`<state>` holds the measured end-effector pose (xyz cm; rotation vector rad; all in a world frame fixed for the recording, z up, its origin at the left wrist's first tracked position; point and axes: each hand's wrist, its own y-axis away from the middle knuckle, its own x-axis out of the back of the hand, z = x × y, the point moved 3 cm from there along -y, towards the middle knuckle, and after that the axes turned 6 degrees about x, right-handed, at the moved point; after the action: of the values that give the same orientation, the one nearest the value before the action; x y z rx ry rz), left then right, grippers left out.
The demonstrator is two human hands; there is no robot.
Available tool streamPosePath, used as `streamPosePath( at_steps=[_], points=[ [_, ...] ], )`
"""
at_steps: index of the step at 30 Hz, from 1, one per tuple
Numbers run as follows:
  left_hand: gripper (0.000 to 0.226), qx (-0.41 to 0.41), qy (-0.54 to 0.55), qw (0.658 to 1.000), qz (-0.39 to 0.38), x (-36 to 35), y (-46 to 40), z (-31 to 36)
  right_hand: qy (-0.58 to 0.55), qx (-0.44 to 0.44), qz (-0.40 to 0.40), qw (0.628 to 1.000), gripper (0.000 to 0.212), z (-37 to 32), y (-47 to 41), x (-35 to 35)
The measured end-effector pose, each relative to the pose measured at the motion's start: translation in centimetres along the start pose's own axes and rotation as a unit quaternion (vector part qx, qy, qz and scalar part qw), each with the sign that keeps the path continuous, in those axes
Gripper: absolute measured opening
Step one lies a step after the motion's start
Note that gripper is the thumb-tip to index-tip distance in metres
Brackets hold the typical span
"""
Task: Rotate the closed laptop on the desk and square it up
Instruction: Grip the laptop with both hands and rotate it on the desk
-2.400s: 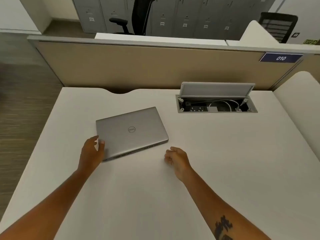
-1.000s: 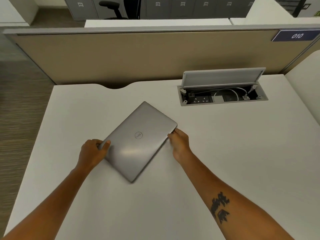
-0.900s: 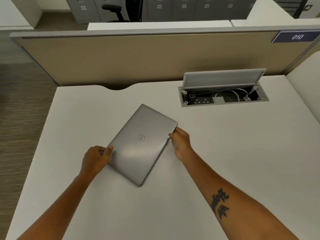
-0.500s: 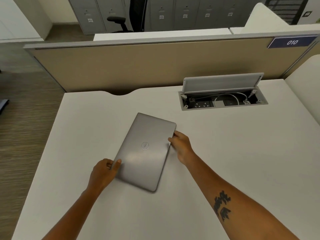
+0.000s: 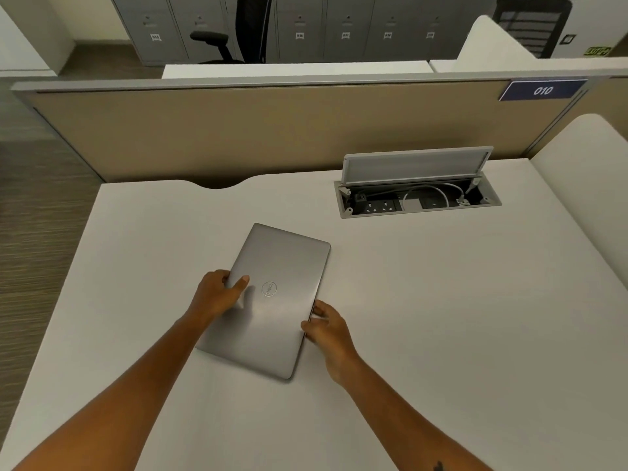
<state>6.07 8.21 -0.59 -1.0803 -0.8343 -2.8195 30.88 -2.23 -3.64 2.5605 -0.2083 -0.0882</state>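
The laptop (image 5: pixel 272 300) is clasped between left hand (image 5: pixel 217 295) fingers and, apparently, right hand (image 5: pixel 328 329) fingers; slightly skewed, squaring is not yet done.

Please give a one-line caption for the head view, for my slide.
Left hand and right hand grip the long edges of a closed laptop lying askew on the desk.

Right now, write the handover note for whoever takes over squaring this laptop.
Left hand grips the left long edge of the closed laptop, thumb on the lid.
Right hand: fingers against the right edge; pinch or push, cannot tell.
Laptop lies flat on the desk, long sides running away from you, far end skewed right.
Done: most of the turn, judging by its lie.
Left: ease it parallel to the desk edge, then release.
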Motion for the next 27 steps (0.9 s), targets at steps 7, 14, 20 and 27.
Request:
streamPosePath(
  at_steps=[7,14,20,27],
  points=[
    [0.061,0.023,0.012,1.000,0.002,0.1,-0.7,0.7,0.004,0.006,0.005,1.000,0.051,-0.7,0.0,-0.5],
    [0.051,0.036,0.047,0.998,0.015,-0.3,0.1,-0.5,-0.002,0.000,-0.009,1.000,0.046,-1.7,-0.2,-0.5],
    [0.033,0.059,0.098,0.993,0.021,-0.7,1.2,-1.4,0.008,-0.014,-0.019,1.000,0.043,-2.4,-0.9,-0.2],
    [0.025,0.113,0.198,0.973,0.029,-1.8,3.2,-2.8,0.024,-0.038,-0.022,0.999,0.034,-3.8,-2.8,0.5]
  ],
)
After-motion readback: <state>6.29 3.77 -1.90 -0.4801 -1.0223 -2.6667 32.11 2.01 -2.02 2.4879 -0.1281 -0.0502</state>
